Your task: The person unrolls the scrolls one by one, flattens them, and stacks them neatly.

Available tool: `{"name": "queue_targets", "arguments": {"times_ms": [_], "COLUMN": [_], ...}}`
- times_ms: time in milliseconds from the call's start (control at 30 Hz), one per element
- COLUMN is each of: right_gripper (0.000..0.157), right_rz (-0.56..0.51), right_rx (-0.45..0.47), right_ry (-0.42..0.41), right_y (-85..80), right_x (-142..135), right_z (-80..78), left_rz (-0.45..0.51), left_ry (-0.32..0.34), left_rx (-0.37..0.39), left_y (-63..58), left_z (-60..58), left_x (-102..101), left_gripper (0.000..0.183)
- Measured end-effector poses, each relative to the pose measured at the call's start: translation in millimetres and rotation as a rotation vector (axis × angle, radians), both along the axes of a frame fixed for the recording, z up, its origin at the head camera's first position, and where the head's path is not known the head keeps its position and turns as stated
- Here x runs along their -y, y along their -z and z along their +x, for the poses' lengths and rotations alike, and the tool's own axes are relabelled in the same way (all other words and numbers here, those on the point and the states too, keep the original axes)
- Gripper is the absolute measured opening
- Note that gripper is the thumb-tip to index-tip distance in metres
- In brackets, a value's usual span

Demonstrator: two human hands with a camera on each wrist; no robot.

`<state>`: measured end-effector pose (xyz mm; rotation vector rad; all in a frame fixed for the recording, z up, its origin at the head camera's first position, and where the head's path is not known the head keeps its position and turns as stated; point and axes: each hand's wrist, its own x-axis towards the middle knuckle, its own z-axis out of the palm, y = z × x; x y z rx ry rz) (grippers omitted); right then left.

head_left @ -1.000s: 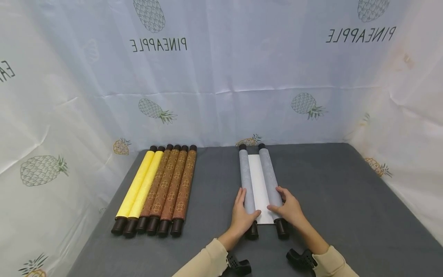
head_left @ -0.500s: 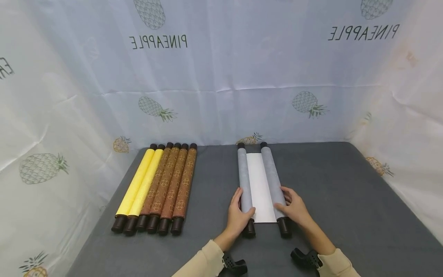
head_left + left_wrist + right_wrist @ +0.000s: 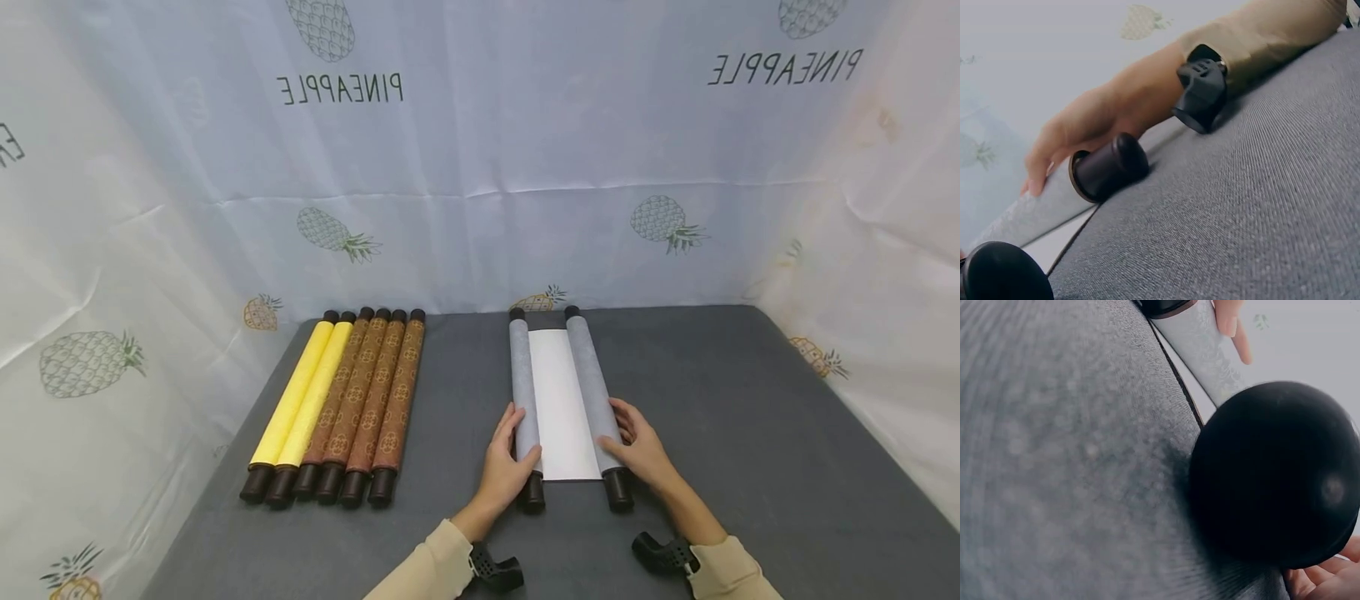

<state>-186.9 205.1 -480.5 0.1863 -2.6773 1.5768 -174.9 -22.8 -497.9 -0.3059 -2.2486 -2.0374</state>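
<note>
A grey-blue scroll lies partly unrolled on the table, with a strip of white paper [image 3: 558, 400] showing between its left roll [image 3: 524, 383] and right roll [image 3: 589, 375]. My left hand [image 3: 502, 471] holds the left roll near its front end, thumb on top and fingers along the outer side. On the right roll, my right hand [image 3: 643, 450] has the same kind of hold. Dark end knobs stick out at both ends of each roll. In the left wrist view, a dark knob [image 3: 1110, 169] projects just in front of the left hand. A black knob [image 3: 1272, 475] fills much of the right wrist view.
To the left lie two yellow scrolls [image 3: 303, 392] and several brown patterned scrolls [image 3: 396, 392], rolled up side by side. The dark grey table [image 3: 720, 400] meets a pineapple-print curtain [image 3: 465, 150] at the back and sides. Black camera mounts [image 3: 498, 571] sit on both wrists.
The two rolls have moved apart, the left one leftward and the right one rightward, each with its hand. The white strip between them is wider.
</note>
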Motion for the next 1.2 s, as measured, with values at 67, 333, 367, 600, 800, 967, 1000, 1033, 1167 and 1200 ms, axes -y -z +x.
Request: {"name": "queue_targets", "arguments": {"times_ms": [67,333,367,600,800,967,1000,1033,1167,1200], "right_gripper": [0.07,0.064,0.063,0.059,0.052,0.049,0.049,0.049,0.049,0.05], "right_rz": [-0.015,-0.069,-0.072,-0.001,-0.042,-0.101,-0.101,-0.1,-0.085,-0.078], "right_rx": [-0.004,-0.056,-0.063,-0.105,-0.153,-0.143,-0.137,-0.131,-0.109,-0.108], "right_ry": [0.004,0.039,0.045,0.107,0.136,0.129,0.129,0.13,0.129,0.128], "right_y": [1.5,4.6,4.8,6.4,8.1,7.3,7.2,7.2,7.9,8.2], "right_x": [0.1,2.8,3.5,6.5,6.7,6.0,5.8,5.5,5.4,5.5], "right_z": [-0.1,1.3,1.4,2.4,1.6,0.4,0.4,0.4,0.6,0.7], "left_rz": [0.013,0.009,0.01,0.001,-0.026,-0.086,-0.093,-0.098,-0.104,-0.107], "left_ry": [-0.013,-0.083,-0.093,-0.132,-0.124,-0.113,-0.113,-0.11,-0.103,-0.101], "left_rx": [-0.016,-0.031,-0.017,0.032,0.038,0.049,0.05,0.05,0.024,0.013], "left_y": [-0.3,0.5,0.7,0.9,0.4,0.2,0.1,0.1,0.6,0.8], "left_z": [0.6,3.0,2.8,1.2,1.2,0.2,0.0,-0.1,0.2,0.5], "left_x": [-0.6,-2.8,-3.0,-3.5,-2.9,-2.9,-3.0,-2.9,-2.7,-2.6], "left_gripper": [0.058,0.053,0.053,0.051,0.048,0.047,0.046,0.046,0.046,0.047]}}
